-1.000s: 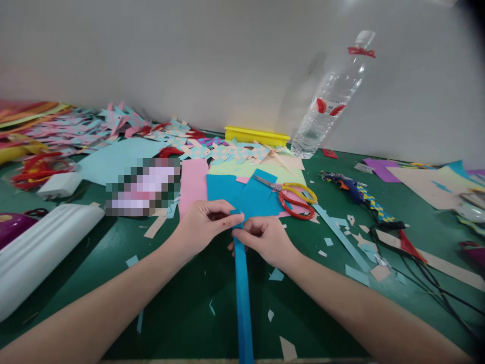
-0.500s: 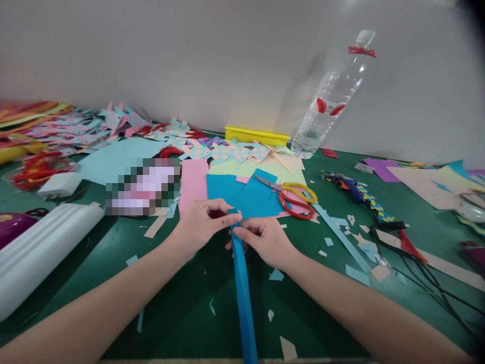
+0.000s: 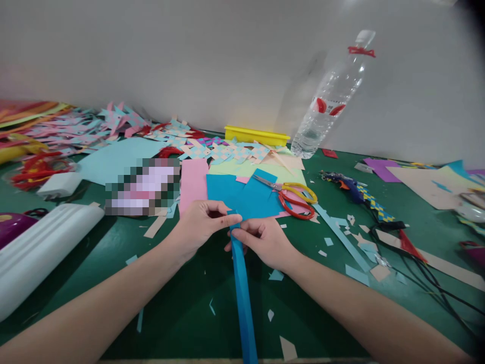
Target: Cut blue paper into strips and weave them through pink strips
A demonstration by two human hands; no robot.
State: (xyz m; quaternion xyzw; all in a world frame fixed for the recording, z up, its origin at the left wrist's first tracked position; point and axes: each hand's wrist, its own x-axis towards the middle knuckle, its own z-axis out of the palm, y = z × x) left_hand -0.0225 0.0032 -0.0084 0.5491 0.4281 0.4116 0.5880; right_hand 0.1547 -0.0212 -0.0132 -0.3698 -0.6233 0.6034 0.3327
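Blue paper strip, near end out of frame, is pinched by both hands, themselves partly hidden behind it.

Forearms angled inward; left hand, right hand close together, both pinching.

Soft overhead light glares high on the smooth grey wall; the tall clear plastic bottle glints and casts a dim shadow leftward; blackness clips the upper right corner, edges look stretched, and coarse pixel blocks mask a flat lilac rectangle on the glossy green tabletop
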